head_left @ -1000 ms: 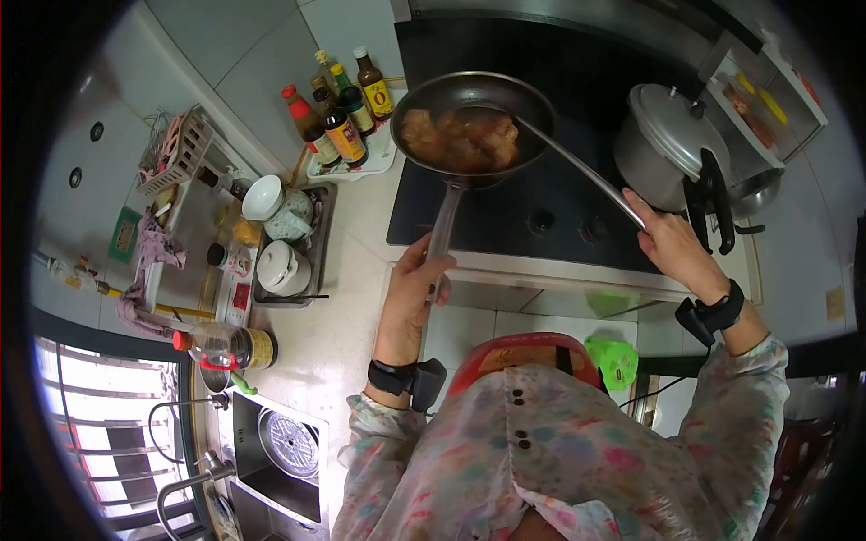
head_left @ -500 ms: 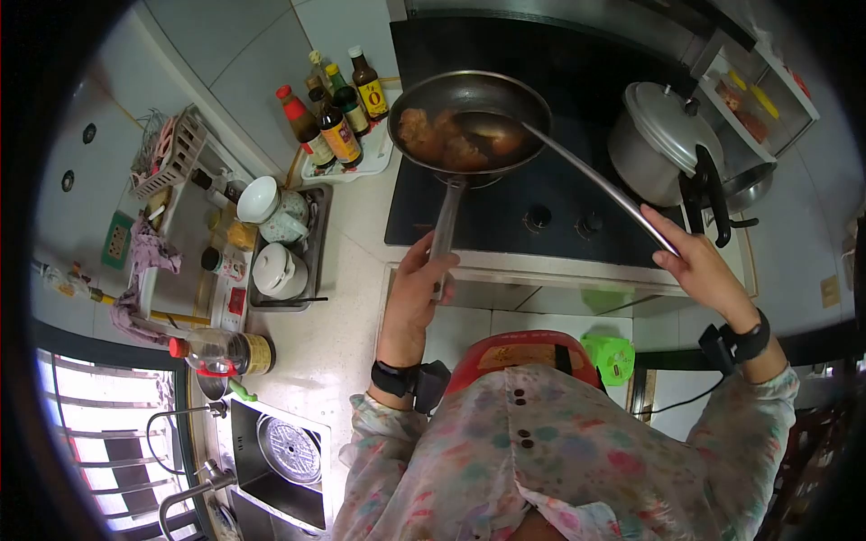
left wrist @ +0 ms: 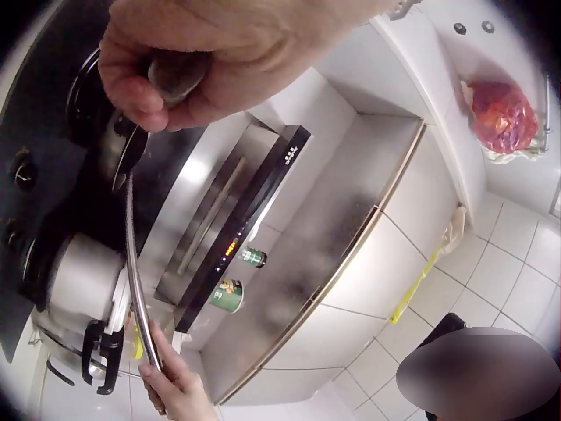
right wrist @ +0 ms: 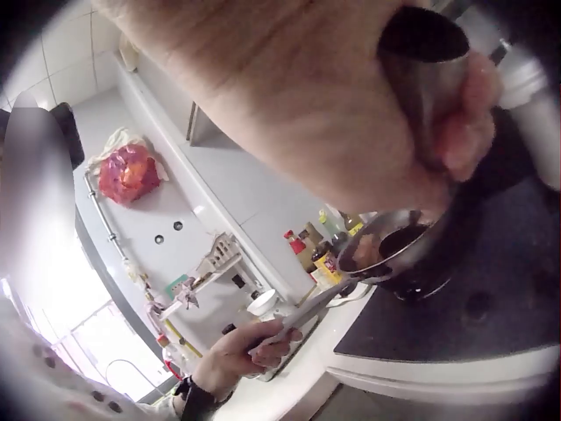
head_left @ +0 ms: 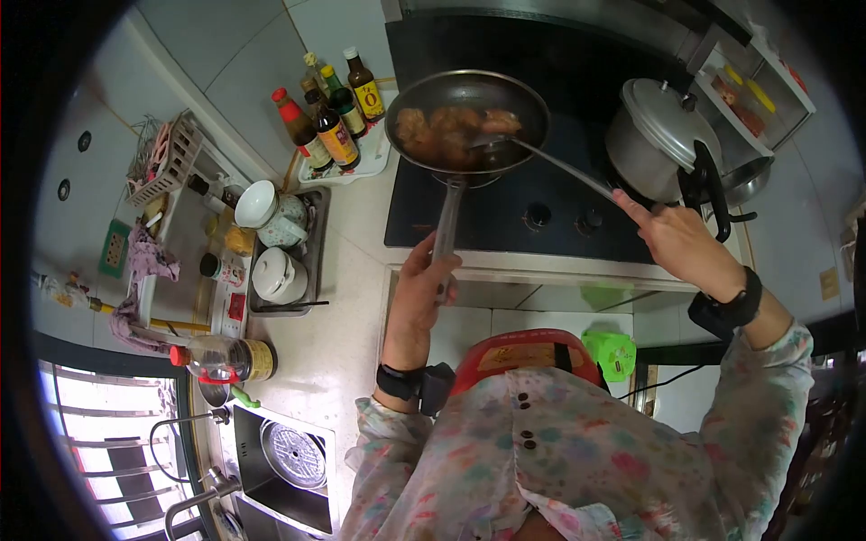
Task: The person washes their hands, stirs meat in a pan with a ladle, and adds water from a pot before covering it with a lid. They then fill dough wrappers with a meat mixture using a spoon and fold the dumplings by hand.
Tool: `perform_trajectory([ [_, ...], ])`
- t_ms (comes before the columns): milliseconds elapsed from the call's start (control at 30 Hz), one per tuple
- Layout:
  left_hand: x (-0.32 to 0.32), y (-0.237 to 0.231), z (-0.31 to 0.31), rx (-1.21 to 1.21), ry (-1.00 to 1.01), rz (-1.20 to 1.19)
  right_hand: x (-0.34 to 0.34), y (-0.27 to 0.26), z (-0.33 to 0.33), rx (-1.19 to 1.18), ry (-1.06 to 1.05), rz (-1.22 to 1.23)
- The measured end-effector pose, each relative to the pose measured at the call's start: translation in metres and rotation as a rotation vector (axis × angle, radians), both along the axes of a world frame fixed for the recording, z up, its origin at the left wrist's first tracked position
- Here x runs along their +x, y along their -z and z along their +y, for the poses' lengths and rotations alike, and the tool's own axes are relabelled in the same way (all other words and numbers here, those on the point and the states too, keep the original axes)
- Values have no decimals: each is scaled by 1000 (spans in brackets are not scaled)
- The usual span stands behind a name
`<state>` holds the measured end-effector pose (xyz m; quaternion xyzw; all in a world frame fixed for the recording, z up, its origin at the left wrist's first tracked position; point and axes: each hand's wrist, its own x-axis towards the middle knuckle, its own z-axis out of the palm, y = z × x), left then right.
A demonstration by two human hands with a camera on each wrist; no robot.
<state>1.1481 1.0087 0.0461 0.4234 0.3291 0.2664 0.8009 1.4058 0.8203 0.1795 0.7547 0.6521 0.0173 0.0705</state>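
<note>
In the head view a dark frying pan sits on the black stove with browned pieces of food, apparently meat, in a brown sauce. My left hand grips its handle from the left, fingers wrapped round the end. My right hand holds a long metal spatula, the index finger stretched along the shaft. The spatula's blade dips into the sauce at the right side of the pan. In the right wrist view the hollow butt of its handle sticks out of the curled fingers.
A pressure cooker stands on the stove's right side. Several sauce bottles crowd a white tray left of the pan. A tray with a lidded white pot, a large bottle and a sink line the left counter.
The spatula went up and back with the right hand, then forward and left again. Its blade has turned, and the food pieces have shifted. The left hand keeps its grip on the handle.
</note>
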Motion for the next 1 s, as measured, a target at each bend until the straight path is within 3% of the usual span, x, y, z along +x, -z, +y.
perform_trajectory([
  [167,0,-1,-1,1,0,19,18,37,36,53,116,11],
  [267,0,-5,-2,5,-15,50,37,44,42,187,51,224],
  [300,0,-5,-3,14,-16,50,41,39,41,136,139,281],
  [500,0,-4,-4,16,-19,43,28,6,30,191,73,336],
  [633,0,-3,-3,17,-13,32,22,17,60,228,19,360],
  [900,2,-7,-7,23,-55,44,31,61,110,244,-255,-151],
  [1000,3,-6,-8,3,-85,21,45,66,102,209,-234,-224],
])
